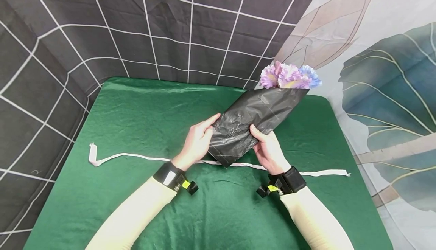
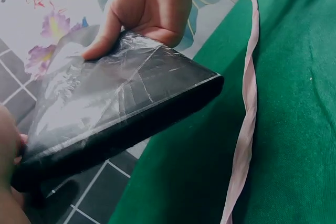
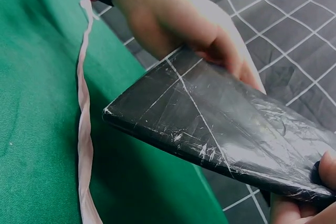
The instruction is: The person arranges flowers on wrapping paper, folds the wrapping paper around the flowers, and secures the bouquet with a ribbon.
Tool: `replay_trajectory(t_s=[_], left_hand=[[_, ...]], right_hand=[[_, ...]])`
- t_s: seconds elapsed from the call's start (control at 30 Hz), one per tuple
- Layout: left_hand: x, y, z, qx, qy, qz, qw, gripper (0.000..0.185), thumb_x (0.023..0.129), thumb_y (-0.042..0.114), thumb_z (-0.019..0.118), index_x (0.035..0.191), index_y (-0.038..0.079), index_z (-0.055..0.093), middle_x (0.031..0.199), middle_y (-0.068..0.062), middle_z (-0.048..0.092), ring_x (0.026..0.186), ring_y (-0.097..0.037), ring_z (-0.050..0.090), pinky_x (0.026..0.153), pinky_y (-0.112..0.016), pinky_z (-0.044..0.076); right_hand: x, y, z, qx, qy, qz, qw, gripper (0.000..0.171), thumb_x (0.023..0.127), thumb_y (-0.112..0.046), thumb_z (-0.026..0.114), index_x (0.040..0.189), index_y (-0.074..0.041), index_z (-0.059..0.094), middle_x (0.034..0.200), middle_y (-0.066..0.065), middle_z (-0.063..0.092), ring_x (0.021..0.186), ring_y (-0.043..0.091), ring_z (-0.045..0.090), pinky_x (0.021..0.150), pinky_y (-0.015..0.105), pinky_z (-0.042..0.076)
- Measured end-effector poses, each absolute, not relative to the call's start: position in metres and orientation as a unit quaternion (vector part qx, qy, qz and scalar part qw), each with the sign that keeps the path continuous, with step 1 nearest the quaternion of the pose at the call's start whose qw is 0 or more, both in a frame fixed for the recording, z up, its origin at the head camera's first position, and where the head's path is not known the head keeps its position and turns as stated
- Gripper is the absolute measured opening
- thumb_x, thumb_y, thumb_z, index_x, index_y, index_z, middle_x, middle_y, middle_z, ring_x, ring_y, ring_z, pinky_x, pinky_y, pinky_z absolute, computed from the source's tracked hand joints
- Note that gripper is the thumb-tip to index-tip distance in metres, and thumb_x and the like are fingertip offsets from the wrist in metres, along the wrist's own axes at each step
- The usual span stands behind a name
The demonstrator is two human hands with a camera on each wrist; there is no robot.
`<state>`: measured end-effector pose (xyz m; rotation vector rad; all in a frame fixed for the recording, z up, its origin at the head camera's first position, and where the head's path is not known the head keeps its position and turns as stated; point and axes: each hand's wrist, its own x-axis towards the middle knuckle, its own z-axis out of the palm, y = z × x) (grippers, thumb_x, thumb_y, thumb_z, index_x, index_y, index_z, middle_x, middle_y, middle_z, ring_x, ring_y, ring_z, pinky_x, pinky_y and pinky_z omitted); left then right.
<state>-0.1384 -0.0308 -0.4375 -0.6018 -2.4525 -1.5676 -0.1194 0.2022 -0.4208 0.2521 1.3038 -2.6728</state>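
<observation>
A bouquet of artificial flowers (image 1: pixel 287 76), pink, purple and blue, is wrapped in glossy black paper (image 1: pixel 252 114). It is tilted, blooms to the upper right and the folded pointed bottom toward the person. My right hand (image 1: pixel 269 149) grips the wrap's lower right side, thumb lying on the front; its other fingers are mostly hidden behind. At the left edge, my left hand (image 1: pixel 197 140) holds the paper, index finger stretched along it. In the right wrist view the left hand (image 3: pixel 184 22) has its fingers along the far edge, partly hidden by the wrap (image 3: pixel 210 124).
A long pale pink ribbon (image 1: pixel 129 154) lies across the green cloth-covered table (image 1: pixel 143 189), passing under the bouquet. Behind stands a dark curtain with white grid lines (image 1: pixel 170 19); a leaf-patterned curtain (image 1: pixel 391 91) hangs at the right.
</observation>
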Motion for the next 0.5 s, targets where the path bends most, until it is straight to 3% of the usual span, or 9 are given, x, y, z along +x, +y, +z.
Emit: replay_trajectory(t_s=[0.1,0.2,0.33,0.5], left_hand=[[-0.137,-0.031,-0.438,-0.207,-0.828,-0.519,0.046,0.048,0.096,0.037,0.053,0.141,0.023,0.048,0.123,-0.005,0.063,0.097,-0.014,0.062,0.082,-0.032,0.048],[-0.138,-0.030,-0.442,-0.189,-0.827,-0.530,-0.001,0.063,0.085,0.053,0.063,0.141,0.029,0.047,0.130,-0.002,0.059,0.114,-0.012,0.058,0.094,-0.033,0.047],[-0.138,-0.028,-0.449,-0.149,-0.770,-0.616,-0.079,0.059,0.081,0.046,0.072,0.134,0.030,0.054,0.127,0.004,0.061,0.110,-0.008,0.060,0.091,-0.031,0.048],[-0.132,-0.024,-0.455,-0.095,-0.646,-0.739,-0.169,0.037,0.086,0.029,0.071,0.116,0.010,0.064,0.105,-0.006,0.070,0.090,-0.017,0.068,0.078,-0.032,0.054]], right_hand=[[-0.120,0.203,-0.420,0.080,0.436,-0.893,0.075,0.026,0.093,-0.004,0.057,0.119,-0.008,0.053,0.106,0.003,0.064,0.091,0.015,0.065,0.078,0.028,0.053],[-0.121,0.204,-0.419,0.078,0.444,-0.889,0.074,0.028,0.092,-0.004,0.059,0.119,-0.008,0.053,0.106,0.003,0.064,0.090,0.015,0.066,0.077,0.028,0.054],[-0.121,0.204,-0.418,0.075,0.462,-0.880,0.081,0.029,0.092,-0.005,0.059,0.120,-0.008,0.052,0.105,0.004,0.065,0.089,0.015,0.066,0.075,0.028,0.054],[-0.123,0.204,-0.418,0.084,0.481,-0.868,0.087,0.027,0.093,-0.006,0.059,0.120,-0.008,0.053,0.103,0.003,0.066,0.088,0.016,0.066,0.075,0.029,0.054]])
